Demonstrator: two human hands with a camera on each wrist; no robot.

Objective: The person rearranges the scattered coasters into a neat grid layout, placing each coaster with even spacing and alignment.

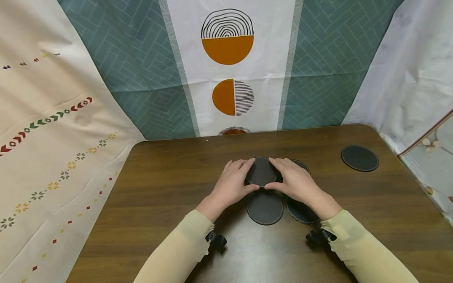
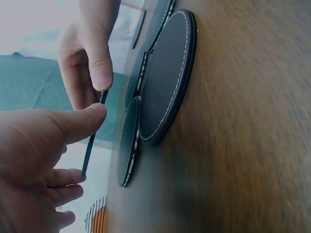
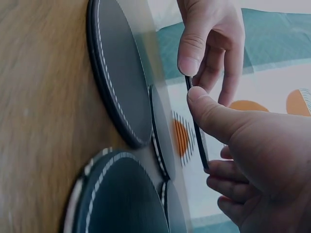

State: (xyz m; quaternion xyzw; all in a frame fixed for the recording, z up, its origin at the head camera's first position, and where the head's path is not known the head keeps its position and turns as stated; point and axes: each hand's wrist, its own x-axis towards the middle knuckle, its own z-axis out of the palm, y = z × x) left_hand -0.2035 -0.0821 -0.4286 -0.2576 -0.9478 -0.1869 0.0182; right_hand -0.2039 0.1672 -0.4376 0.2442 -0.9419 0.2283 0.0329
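My left hand (image 1: pixel 231 182) and right hand (image 1: pixel 297 183) together hold a round black coaster (image 1: pixel 262 173) by its opposite sides. Thumbs lie on its near edge and fingertips on the far edge. Both wrist views show this held coaster (image 2: pixel 90 148) nearly edge-on, raised off the table. Below and nearer lies another black coaster (image 1: pixel 265 209) with pale stitching; its rim looks doubled in the left wrist view. Beside it, partly under my right wrist, is a coaster (image 1: pixel 300 210). One more coaster (image 1: pixel 302 165) is partly hidden behind my right hand. Beneath the held coaster lies another coaster (image 2: pixel 128 148).
A separate black coaster (image 1: pixel 360 158) lies at the far right of the brown wooden table (image 1: pixel 167 178). Patterned cloth (image 1: pixel 231 73) hangs along the back edge, with pale cloths at both sides. Dark wrist cameras (image 1: pixel 217 240) sit under my sleeves.
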